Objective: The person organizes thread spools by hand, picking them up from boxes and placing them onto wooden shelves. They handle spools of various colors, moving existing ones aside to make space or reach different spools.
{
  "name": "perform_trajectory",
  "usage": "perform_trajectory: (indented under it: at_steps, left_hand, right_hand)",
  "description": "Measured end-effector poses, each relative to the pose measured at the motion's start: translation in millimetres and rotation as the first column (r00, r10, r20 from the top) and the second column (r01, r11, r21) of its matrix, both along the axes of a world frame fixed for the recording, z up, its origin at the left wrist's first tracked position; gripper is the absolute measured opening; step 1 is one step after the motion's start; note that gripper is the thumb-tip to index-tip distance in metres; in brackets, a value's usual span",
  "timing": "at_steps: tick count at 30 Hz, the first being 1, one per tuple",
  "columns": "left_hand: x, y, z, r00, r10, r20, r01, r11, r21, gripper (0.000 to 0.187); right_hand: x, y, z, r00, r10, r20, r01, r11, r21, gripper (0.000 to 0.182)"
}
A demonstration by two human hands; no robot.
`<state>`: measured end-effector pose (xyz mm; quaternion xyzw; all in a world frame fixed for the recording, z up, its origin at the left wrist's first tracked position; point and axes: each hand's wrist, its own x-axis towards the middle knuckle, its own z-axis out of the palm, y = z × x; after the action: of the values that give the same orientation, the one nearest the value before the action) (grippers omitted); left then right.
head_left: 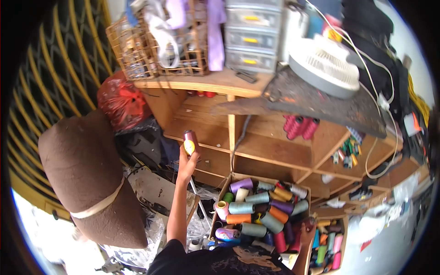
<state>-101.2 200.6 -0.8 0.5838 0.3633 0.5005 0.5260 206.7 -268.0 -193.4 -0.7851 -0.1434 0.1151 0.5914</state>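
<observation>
My left hand is raised in front of the wooden shelf, its fingers closed around a maroon thread spool with a yellow label. Low on the right, my right hand is at the edge of a cardboard box. Its fingers look closed on a dark red thread spool, partly hidden by blur and shade. The box is full of thread spools in many colours, among them an orange spool and a purple spool.
A second box of spools stands right of the first. Pink-red spools and small spools sit in shelf compartments. A white fan rests on top. A large brown roll and a red bag are left.
</observation>
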Motion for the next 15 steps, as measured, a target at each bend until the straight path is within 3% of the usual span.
perform_trajectory:
  at_steps: [2,4,7,10,11,13,15]
  left_hand:
    - [5.4,33.4,-11.1,0.988,0.082,-0.129,-0.07,0.993,0.097,0.058]
    - [14.9,38.9,17.6,0.926,0.283,-0.25,-0.205,0.933,0.295,0.066]
    - [27.5,75.2,17.4,0.927,0.313,-0.209,-0.23,0.911,0.341,0.068]
    - [40.9,136.1,-7.3,0.893,0.394,-0.22,-0.255,0.842,0.475,0.068]
    - [44.9,139.9,-4.9,0.809,0.509,-0.292,-0.312,0.795,0.521,0.069]
    - [51.5,154.3,-0.3,0.764,0.522,-0.38,-0.386,0.841,0.379,0.069]
    - [59.2,180.8,-6.6,0.754,0.511,-0.412,-0.426,0.859,0.285,0.071]
  right_hand:
    - [5.9,-0.9,-17.3,0.999,-0.032,-0.021,0.031,0.999,-0.014,0.071]
    - [13.6,-2.5,-34.4,0.999,-0.04,0.025,0.04,0.999,-0.006,0.083]
    - [17.6,-0.5,-47.1,0.989,-0.083,0.125,0.079,0.996,0.036,0.08]
    - [26.1,-3.7,-53.9,0.958,-0.041,0.285,0.076,0.991,-0.114,0.076]
    - [16.4,1.8,-35.4,0.96,0.015,0.28,0.017,0.994,-0.111,0.062]
    - [-23.4,22.3,40.9,0.954,0.119,0.274,-0.093,0.99,-0.105,0.035]
    - [-6.5,13.9,7.6,0.924,0.132,0.358,-0.083,0.985,-0.15,0.043]
